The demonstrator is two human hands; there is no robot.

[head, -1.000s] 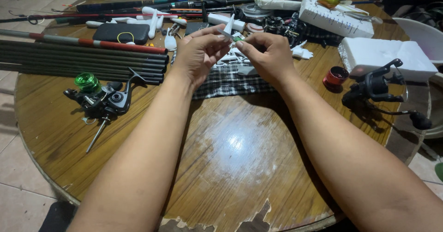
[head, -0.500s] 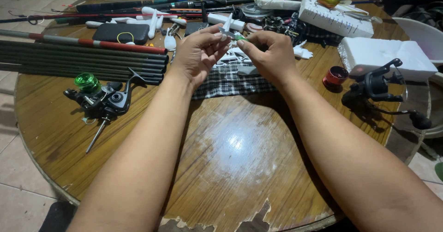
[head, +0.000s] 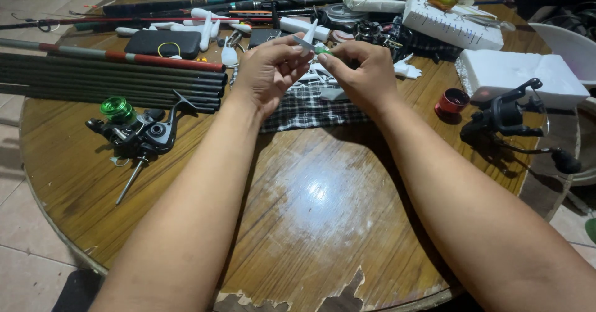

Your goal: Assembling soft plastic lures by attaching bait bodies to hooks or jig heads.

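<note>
Both hands meet above the far half of the round wooden table [head: 323, 225], over a checked cloth [head: 310, 108]. Left hand [head: 268, 71] comes in from the left with thumb and forefinger pinched shut on a small pale, tapered piece [head: 308, 36] that looks like a soft white fishing lure or float; its long axis stands tilted, the pointed end up and away from the person, the lower end toward the right hand. Right hand [head: 363, 73] is curled, its fingertips closed on a tiny green piece [head: 323, 50] that touches or nearly touches the lower end of the white one; what the green piece is cannot be told at this size. So the two pieces sit between the fingertips, the green one just right of and below the white one, each hand about equally near the joint. Well apart to the left lie a spinning reel with a green spool [head: 133, 132] and a bundle of dark rod sections [head: 112, 79]; to the right stand a black reel [head: 512, 116], a small red cap [head: 452, 101] and a white foam block [head: 518, 76].
</note>
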